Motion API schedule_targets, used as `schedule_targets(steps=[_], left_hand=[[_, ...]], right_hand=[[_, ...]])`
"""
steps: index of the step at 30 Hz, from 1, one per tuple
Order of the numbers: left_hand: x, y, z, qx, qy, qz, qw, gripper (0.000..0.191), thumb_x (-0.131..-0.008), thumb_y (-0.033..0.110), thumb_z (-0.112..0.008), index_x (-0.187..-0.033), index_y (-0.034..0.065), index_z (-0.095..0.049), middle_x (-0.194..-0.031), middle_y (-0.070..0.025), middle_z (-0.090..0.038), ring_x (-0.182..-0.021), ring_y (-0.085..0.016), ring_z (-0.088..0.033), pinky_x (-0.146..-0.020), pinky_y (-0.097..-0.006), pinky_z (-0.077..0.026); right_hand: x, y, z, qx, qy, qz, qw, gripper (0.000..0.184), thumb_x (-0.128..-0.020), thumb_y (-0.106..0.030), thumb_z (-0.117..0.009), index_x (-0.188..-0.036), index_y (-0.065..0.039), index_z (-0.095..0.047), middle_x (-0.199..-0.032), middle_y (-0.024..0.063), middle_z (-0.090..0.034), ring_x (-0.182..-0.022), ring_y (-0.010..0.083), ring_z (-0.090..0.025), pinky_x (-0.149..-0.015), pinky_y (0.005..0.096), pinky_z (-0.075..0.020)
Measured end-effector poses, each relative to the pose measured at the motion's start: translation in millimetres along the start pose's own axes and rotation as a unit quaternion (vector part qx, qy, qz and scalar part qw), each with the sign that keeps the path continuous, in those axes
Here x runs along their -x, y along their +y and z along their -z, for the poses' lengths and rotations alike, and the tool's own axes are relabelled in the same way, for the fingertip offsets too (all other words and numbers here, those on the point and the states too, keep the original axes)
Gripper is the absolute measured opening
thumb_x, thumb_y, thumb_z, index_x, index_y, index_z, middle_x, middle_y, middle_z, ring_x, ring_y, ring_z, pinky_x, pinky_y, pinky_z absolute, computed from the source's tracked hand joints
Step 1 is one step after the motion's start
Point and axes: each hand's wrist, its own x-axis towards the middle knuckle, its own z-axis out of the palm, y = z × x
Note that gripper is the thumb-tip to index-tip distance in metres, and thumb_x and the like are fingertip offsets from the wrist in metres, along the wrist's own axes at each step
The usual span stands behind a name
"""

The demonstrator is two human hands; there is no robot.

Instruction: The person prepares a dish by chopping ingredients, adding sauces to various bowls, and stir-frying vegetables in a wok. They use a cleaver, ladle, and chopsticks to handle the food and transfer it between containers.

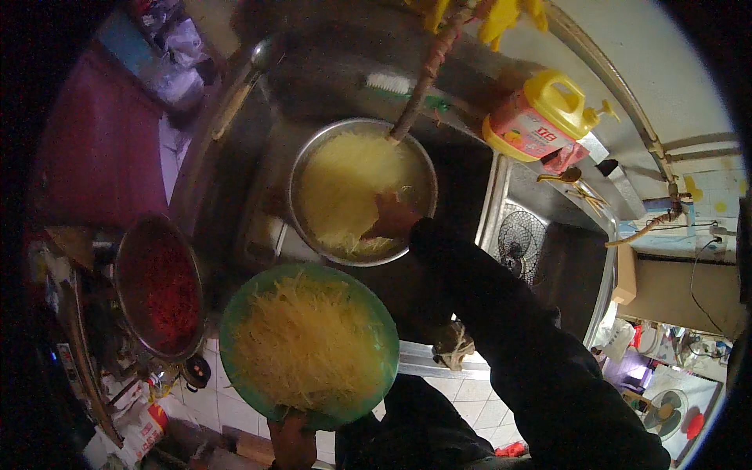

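My left hand [294, 442] grips the near rim of a green colander or basin [389, 352], its thumb over the edge. Pale yellow shreds [305, 346], seemingly of potato, are heaped inside it. Just beyond, in a stainless-steel sink [247, 176], a round metal basin [292, 188] holds more shreds [346, 170] in cloudy water. My right hand [399, 217] reaches over that basin's right rim, its fingers down among the shreds. Whether those fingers are closed around any of them is hidden.
A hose [432, 64] hangs over the metal basin. Along the sink's back lie a scrub brush [390, 84] and a yellow detergent jug [534, 117]. A wire strainer [521, 238] sits in the right-hand sink. To the left stands a pan with red contents [161, 288].
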Motion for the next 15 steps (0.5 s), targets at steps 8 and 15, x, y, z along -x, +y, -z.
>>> schedule_targets(steps=[8,15], left_hand=[[0.9,0.7,3.0,-0.017,0.024,0.022,0.999,0.064,-0.086,0.010,-0.063,-0.143,0.0030,-0.038,-0.133,-0.0165,-0.053,-0.120,-0.035,-0.055,-0.096,-0.0525,-0.054],[-0.4,-2.2,-4.1,0.044,0.063,0.058,0.995,0.063,-0.088,0.008,-0.059,-0.146,0.0040,-0.037,-0.137,-0.0161,-0.052,-0.121,-0.035,-0.056,-0.102,-0.0535,-0.050]], right_hand=[[-44.5,-8.9,-39.2,0.039,-0.114,-0.063,0.991,0.088,-0.069,-0.036,-0.077,-0.143,-0.008,-0.040,-0.144,0.0294,-0.044,-0.134,0.0481,-0.040,-0.107,0.0542,-0.0390],[-32.5,-10.9,-63.9,0.103,0.149,0.030,0.983,0.052,-0.090,-0.021,-0.053,-0.139,-0.006,-0.048,-0.128,0.0219,-0.062,-0.120,0.0451,-0.056,-0.110,0.0661,-0.0271]])
